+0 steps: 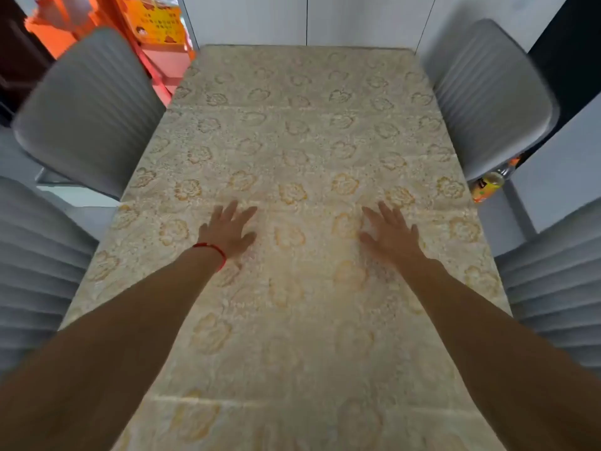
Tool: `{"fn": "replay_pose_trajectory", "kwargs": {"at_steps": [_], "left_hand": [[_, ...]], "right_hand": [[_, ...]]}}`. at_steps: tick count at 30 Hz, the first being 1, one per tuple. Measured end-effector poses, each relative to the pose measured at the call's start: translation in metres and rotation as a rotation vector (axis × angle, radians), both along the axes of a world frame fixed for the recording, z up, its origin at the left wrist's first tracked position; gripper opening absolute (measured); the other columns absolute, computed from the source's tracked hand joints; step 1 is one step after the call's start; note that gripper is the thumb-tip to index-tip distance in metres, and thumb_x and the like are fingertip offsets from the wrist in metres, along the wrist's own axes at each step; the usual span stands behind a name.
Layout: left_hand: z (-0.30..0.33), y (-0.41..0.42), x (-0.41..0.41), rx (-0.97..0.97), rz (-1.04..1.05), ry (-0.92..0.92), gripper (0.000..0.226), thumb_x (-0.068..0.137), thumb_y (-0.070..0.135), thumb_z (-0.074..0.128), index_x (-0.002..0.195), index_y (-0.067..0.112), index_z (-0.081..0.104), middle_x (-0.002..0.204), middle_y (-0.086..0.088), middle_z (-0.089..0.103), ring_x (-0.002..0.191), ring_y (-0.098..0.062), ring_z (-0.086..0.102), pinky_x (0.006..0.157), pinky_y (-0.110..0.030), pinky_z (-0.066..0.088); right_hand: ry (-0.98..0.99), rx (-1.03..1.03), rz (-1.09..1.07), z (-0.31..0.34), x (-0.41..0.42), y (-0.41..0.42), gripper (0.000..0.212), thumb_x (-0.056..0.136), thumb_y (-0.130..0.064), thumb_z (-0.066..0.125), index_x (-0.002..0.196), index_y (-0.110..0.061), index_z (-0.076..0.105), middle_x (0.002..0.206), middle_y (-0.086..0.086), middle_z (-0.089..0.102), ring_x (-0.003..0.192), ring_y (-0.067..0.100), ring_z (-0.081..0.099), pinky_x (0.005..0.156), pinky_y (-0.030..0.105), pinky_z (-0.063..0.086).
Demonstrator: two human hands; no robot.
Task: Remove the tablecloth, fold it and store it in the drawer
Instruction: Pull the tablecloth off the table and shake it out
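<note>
Long desk, fully covered by the tablecloth (302, 131): cream ground, repeating orange-gold flower outlines, faint crease lines running across it near the far third, the middle and the near end. Cloth lies flat and spread over the whole top, its edges dropping over both long sides. Far end of the desk butts against a white panelled wall (305, 17).

Four grey ribbed chairs crowd the long sides: far left chair (91, 105), near left chair (35, 271), far right chair (487, 96), near right chair (556, 281). All sit close against the cloth's hanging edges.

Beyond the far left chair, orange and pink packaging (156, 30) with printed characters (blurred, not readable). Between the two right chairs, low down, a clear bottle with an orange label (489, 185). Dark surface in the far right corner.

Left hand (229, 231) lies palm down on the cloth left of centre, fingers spread and straight; red string bracelet (213, 250) at the wrist. Right hand (392, 234) lies palm down right of centre, fingers likewise spread. Both bare forearms reach in from the near edge. Neither hand gathers any fabric.
</note>
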State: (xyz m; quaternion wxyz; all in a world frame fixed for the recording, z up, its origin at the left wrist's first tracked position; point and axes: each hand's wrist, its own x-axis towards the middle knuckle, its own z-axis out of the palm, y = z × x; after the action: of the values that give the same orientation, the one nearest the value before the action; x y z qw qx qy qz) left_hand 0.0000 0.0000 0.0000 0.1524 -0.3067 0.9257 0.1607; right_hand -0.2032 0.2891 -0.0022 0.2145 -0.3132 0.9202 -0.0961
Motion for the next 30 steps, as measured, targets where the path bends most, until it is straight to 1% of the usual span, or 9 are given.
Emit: {"fn": "replay_pose_trajectory", "kwargs": {"at_steps": [3, 6, 10, 14, 17, 21, 24, 27, 30], "left_hand": [[-0.011, -0.005, -0.008, -0.024, 0.031, -0.078, 0.070, 0.100, 0.064, 0.038, 0.158, 0.051, 0.001, 0.170, 0.007, -0.014, 0.157, -0.029, -0.010, 0.122, -0.062, 0.008], [-0.018, 0.005, 0.005, -0.049, 0.011, -0.027, 0.069, 0.099, 0.064, 0.038, 0.158, 0.052, 0.003, 0.171, 0.007, -0.010, 0.157, -0.028, -0.008, 0.123, -0.062, 0.006], [-0.003, 0.013, 0.012, -0.013, 0.026, -0.004, 0.069, 0.098, 0.055, 0.052, 0.158, 0.046, 0.019, 0.171, 0.004, 0.006, 0.157, -0.029, 0.008, 0.122, -0.059, 0.019], [0.007, -0.008, 0.008, -0.055, 0.060, 0.022, 0.058, 0.095, 0.053, 0.058, 0.148, 0.042, 0.039, 0.160, 0.002, 0.032, 0.143, -0.034, 0.032, 0.107, -0.058, 0.039], [0.003, -0.044, 0.010, -0.105, 0.212, -0.022, 0.052, 0.094, 0.058, 0.055, 0.143, 0.045, 0.042, 0.160, -0.004, 0.028, 0.143, -0.038, 0.028, 0.108, -0.066, 0.033], [-0.015, -0.078, 0.025, -0.121, 0.365, -0.002, 0.060, 0.089, 0.071, 0.050, 0.144, 0.051, 0.037, 0.161, -0.010, 0.021, 0.143, -0.045, 0.024, 0.111, -0.070, 0.026], [-0.025, -0.086, 0.027, -0.130, 0.372, -0.002, 0.063, 0.087, 0.074, 0.050, 0.144, 0.053, 0.033, 0.162, -0.010, 0.022, 0.145, -0.046, 0.022, 0.111, -0.072, 0.022], [-0.026, -0.082, 0.025, -0.124, 0.401, 0.026, 0.061, 0.088, 0.071, 0.052, 0.144, 0.052, 0.035, 0.163, -0.010, 0.021, 0.146, -0.045, 0.020, 0.111, -0.073, 0.019], [-0.023, -0.079, 0.027, -0.120, 0.397, 0.048, 0.061, 0.089, 0.071, 0.052, 0.144, 0.051, 0.037, 0.163, -0.010, 0.021, 0.147, -0.045, 0.021, 0.111, -0.072, 0.019]], "right_hand": [[0.034, 0.090, 0.043, -0.013, -0.012, 0.002, 0.069, 0.103, -0.064, 0.032, 0.162, -0.043, 0.004, 0.173, -0.008, -0.012, 0.159, 0.025, -0.014, 0.121, 0.068, -0.002], [0.110, 0.047, 0.067, -0.023, 0.000, 0.016, 0.068, 0.103, -0.067, 0.025, 0.163, -0.043, 0.004, 0.174, -0.007, -0.007, 0.160, 0.026, -0.009, 0.121, 0.068, 0.001], [0.047, 0.065, 0.095, -0.010, 0.002, 0.019, 0.065, 0.104, -0.061, 0.031, 0.163, -0.043, 0.010, 0.174, -0.007, -0.001, 0.161, 0.024, -0.003, 0.123, 0.065, 0.005], [0.070, 0.006, -0.088, 0.004, -0.033, 0.031, 0.051, 0.104, -0.050, 0.047, 0.153, -0.039, 0.039, 0.171, -0.002, 0.021, 0.155, 0.029, 0.022, 0.118, 0.059, 0.031], [0.040, 0.081, -0.284, -0.004, -0.062, 0.045, 0.053, 0.102, -0.054, 0.049, 0.153, -0.046, 0.034, 0.174, 0.003, -0.001, 0.159, 0.035, -0.002, 0.120, 0.073, 0.010], [-0.038, 0.063, -0.504, -0.010, -0.076, 0.054, 0.093, 0.079, -0.085, 0.055, 0.156, -0.048, 0.017, 0.171, 0.017, -0.016, 0.155, 0.045, -0.018, 0.113, 0.078, -0.005], [0.005, 0.092, -0.609, -0.009, -0.080, 0.059, 0.101, 0.064, -0.097, 0.054, 0.147, -0.048, 0.024, 0.168, 0.029, -0.006, 0.154, 0.052, -0.005, 0.115, 0.075, 0.000], [0.093, 0.102, -0.666, -0.007, -0.083, 0.055, 0.089, 0.059, -0.098, 0.049, 0.128, -0.042, 0.043, 0.150, 0.027, 0.032, 0.139, 0.050, 0.029, 0.110, 0.068, 0.021], [0.154, 0.101, -0.693, -0.007, -0.087, 0.053, 0.092, 0.061, -0.095, 0.059, 0.130, -0.035, 0.046, 0.144, 0.024, 0.038, 0.135, 0.048, 0.034, 0.109, 0.067, 0.025]]}}
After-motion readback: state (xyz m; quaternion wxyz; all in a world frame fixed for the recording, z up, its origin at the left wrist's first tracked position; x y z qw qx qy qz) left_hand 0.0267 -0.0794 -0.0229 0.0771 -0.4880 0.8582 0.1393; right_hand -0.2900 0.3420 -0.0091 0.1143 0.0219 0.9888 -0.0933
